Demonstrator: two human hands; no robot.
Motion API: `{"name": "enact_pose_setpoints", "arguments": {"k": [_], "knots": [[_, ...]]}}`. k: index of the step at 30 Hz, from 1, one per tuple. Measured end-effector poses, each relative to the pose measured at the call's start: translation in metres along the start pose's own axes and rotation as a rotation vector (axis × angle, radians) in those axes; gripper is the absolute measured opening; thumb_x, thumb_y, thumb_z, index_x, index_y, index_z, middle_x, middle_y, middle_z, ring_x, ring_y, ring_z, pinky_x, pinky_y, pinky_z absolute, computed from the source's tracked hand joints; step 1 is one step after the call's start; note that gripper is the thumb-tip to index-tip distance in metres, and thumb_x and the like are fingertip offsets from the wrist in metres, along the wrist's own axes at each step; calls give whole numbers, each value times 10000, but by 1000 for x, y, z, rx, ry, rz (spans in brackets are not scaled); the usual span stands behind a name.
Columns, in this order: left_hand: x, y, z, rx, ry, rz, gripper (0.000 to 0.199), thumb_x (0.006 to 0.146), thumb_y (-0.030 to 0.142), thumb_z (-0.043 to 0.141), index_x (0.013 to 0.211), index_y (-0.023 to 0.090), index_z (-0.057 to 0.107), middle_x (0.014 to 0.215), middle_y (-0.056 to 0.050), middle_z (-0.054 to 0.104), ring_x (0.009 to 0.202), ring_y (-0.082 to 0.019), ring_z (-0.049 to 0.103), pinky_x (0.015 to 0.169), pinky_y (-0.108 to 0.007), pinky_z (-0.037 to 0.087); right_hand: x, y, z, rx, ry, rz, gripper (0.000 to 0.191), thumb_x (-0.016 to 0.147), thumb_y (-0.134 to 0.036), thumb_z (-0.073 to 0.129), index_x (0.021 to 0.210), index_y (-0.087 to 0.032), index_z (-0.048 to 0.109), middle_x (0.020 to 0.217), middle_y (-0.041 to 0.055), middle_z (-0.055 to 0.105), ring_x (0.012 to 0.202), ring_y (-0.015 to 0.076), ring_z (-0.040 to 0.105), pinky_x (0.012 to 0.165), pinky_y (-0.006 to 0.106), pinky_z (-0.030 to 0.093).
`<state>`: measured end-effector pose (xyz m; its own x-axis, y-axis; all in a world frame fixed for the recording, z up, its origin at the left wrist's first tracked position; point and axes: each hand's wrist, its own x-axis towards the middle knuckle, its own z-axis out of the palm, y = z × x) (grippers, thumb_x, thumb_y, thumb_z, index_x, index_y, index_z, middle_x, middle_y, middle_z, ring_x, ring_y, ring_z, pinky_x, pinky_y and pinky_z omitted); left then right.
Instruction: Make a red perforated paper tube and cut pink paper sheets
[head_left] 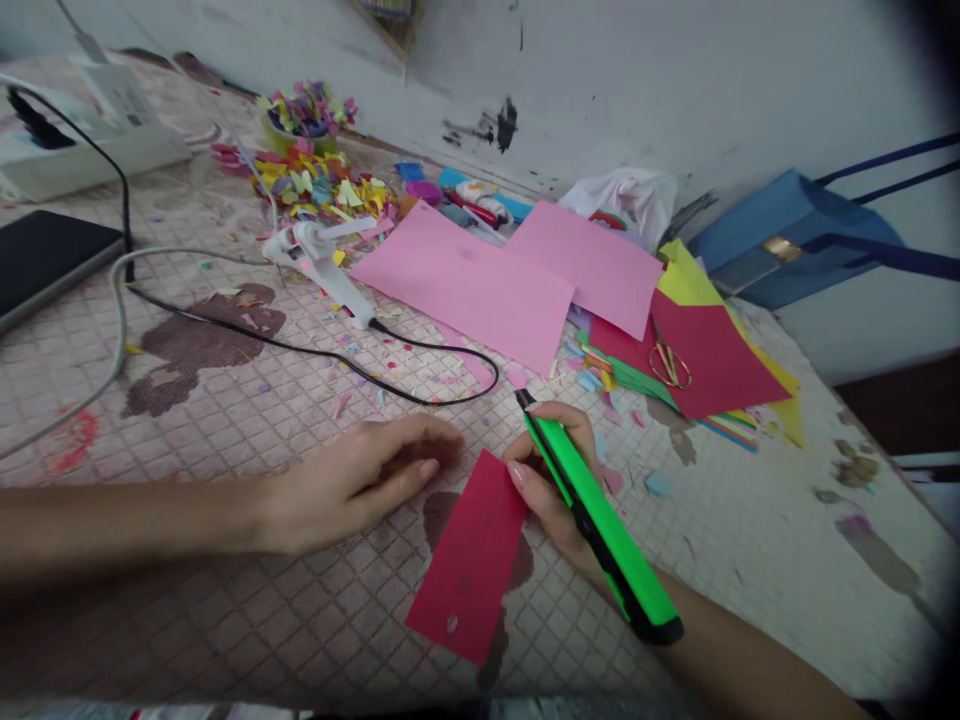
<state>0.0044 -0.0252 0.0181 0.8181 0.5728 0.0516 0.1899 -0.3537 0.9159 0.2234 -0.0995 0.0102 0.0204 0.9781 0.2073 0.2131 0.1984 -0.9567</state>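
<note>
My right hand [559, 480] is closed around a green utility knife [592, 510] with black ends, lying slantwise across the hand. The thumb and fingertips of that hand also pinch the upper corner of a red paper strip [469, 560]. The strip slopes down toward me over the patterned tablecloth [300, 620]. To its left, my left hand [375, 475] holds nothing, its thumb apart from the loosely curved fingers. Those fingertips are close to the strip without touching it. No blade shows clearly on the knife.
Beyond my hands lie a white glue gun [326, 270] with a black cord, pink sheets [480, 285], red paper [705, 350] and gold-handled scissors [667, 365]. Paper scraps [322, 185] and a bowl of cut paper pieces [304, 130] are farther back. A power strip [90, 160], dark device [52, 260] and blue bag [795, 240] flank them.
</note>
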Motion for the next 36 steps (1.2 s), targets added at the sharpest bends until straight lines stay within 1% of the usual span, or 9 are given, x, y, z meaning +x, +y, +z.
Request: {"name": "enact_pose_setpoints", "arguments": {"k": [2,4,7,10,13,17,24,29,36], "knots": [[0,0,-1,62,103,36,382,944,227,439,1326,226,435,1346,-94,532,1219,-235,512,994,-405,464,0,4,1,0,12,-15,320,879,-266,590,1139,-297,405,702,-47,568,536,105,488,464,211,408],[0,0,-1,65,161,44,375,946,239,437,1321,228,425,1344,-95,529,1207,-230,519,969,-379,480,0,8,2,20,36,-6,333,877,-246,596,1147,-292,406,708,-50,571,506,91,477,435,192,402],[-2,-1,0,-4,45,2,324,950,269,437,1268,211,447,1028,-51,671,891,-169,649,738,-271,545,-1,12,5,78,58,51,357,864,-224,617,1143,-294,406,720,-60,580,458,68,479,384,158,403],[-3,-3,5,-5,3,-21,319,920,278,492,1229,198,477,838,-9,659,707,-137,630,609,-229,515,-1,12,7,131,41,102,370,855,-217,633,1140,-301,414,744,-64,588,447,56,514,359,134,421],[-1,-6,7,1,73,-75,280,903,247,498,1174,177,500,780,9,613,662,-118,604,580,-215,496,-2,11,7,153,4,133,360,857,-204,625,1135,-310,423,735,-78,568,428,46,526,362,127,446],[3,-9,5,-47,71,-118,259,901,218,486,1155,170,501,807,2,628,694,-119,624,607,-221,506,-3,13,6,91,-33,101,351,845,-196,634,1130,-299,457,745,-69,548,468,52,543,417,148,493],[3,-5,0,77,-13,-119,154,904,223,475,954,157,605,757,-10,650,642,-120,609,572,-220,481,-1,13,3,75,91,29,242,940,-308,517,1168,-303,433,748,-39,627,486,73,540,415,171,418],[-2,-10,0,325,122,62,206,874,205,536,1074,197,585,1094,-46,624,1001,-174,591,867,-290,489,1,18,-5,200,88,84,449,902,-564,480,1271,-309,459,747,-27,569,429,63,387,369,194,316],[-3,-9,2,413,74,64,338,814,222,615,1135,209,510,1146,-43,585,1091,-200,544,943,-331,458,7,20,-6,474,-32,129,427,909,-602,427,1157,-286,570,730,14,645,656,154,602,548,260,501]]}}
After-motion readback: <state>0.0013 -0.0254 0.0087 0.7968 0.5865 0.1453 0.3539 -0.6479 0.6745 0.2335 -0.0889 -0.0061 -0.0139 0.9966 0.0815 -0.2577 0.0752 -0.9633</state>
